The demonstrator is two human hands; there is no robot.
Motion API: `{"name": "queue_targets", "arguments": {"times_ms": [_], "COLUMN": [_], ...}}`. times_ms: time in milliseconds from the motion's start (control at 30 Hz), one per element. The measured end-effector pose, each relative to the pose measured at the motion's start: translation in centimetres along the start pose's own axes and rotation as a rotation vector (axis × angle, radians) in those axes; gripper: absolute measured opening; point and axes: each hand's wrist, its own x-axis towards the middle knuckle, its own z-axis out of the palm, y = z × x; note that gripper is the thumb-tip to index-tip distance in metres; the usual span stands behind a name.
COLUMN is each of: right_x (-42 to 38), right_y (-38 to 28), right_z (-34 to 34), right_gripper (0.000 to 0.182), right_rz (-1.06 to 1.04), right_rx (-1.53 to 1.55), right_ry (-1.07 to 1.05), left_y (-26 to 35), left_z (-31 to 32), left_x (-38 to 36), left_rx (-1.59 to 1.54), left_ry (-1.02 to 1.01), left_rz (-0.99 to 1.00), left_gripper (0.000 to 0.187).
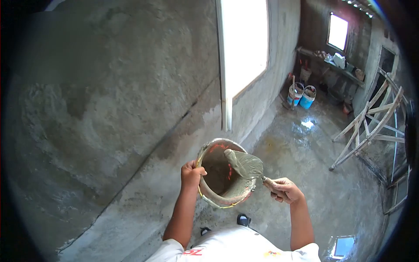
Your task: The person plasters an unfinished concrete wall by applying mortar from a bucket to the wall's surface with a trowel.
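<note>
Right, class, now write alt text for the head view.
A person's left hand grips a bucket by its rim; the right hand holds a trowel of mortar over it. Beyond: wet floor, two pails, wooden frame.

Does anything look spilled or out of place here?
The floor looks wet: glossy patches reflect light near the two blue-and-white buckets and at lower right, possibly spilled water. The crusty rim of the held bucket seems ordinary.
</note>
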Motion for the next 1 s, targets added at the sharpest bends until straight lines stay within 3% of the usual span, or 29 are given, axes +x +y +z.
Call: {"name": "queue_targets", "arguments": {"times_ms": [100, 267, 400, 467, 567, 700, 767, 800, 833, 867, 900, 933, 1000], "right_x": [1.2, 3.8, 6.9, 8.7, 13.1, 17.1, 19.9, 21.5, 22.4, 23.3, 24.1, 24.8, 26.5], "right_y": [-0.2, -5.5, -14.1, -20.1, -29.0, -40.0, -44.3, -45.6, -46.7, -47.5, -47.9, -48.2, -48.0], "right_z": [3.1, 12.9, 19.1, 23.3, 29.4, 37.3, 39.7, 40.5, 41.6, 42.6, 43.4, 44.3, 46.1], "right_gripper": [0.050, 0.044, 0.037, 0.036, 0.034, 0.034, 0.032, 0.030, 0.030, 0.030, 0.034, 0.040, 0.043], "right_rz": [-0.065, -0.276, -0.612, -0.685, -0.987, -1.280, -1.411, -1.709, -1.988, -2.002, -1.847, -1.690, -1.650], "right_rx": [0.080, 0.051, -0.176, -0.221, -0.187, -0.402, -0.480, -0.743, -1.006, -0.995, -1.053, -1.111, -1.137], "right_ry": [-0.156, -0.179, -0.080, -0.061, -0.042, 0.353, 0.410, 0.713, 1.043, 1.032, 1.039, 1.045, 1.061], "left_y": [0.3, 0.6, 0.3, -0.6, -2.4, -3.5, -4.2, -4.6, -4.9, -5.3, -6.1, -5.6, -4.7], "left_z": [-3.8, -8.9, -10.6, -11.9, -14.3, -15.3, -15.4, -15.5, -15.5, -15.6, -15.9, -15.7, -15.5], "left_x": [0.4, -0.5, -1.1, -1.2, -1.1, -1.7, -1.0, -1.6, -2.0, -2.0, -1.4, -1.2, -1.2], "left_rx": [0.023, -0.080, -0.028, -0.032, -0.026, -0.090, 0.013, 0.003, 0.005, 0.013, 0.014, 0.010, -0.003], "left_ry": [0.066, 0.099, 0.103, 0.112, 0.169, 0.232, 0.368, 0.378, 0.338, 0.298, 0.295, 0.300, 0.323], "left_rz": [0.036, 0.021, -0.023, -0.046, -0.116, -0.136, -0.207, -0.199, -0.029, 0.138, 0.148, 0.152, 0.122], "left_gripper": [0.015, 0.020, 0.015, 0.014, 0.014, 0.014, 0.018, 0.018, 0.009, 0.011, 0.025, 0.025, 0.039]}}
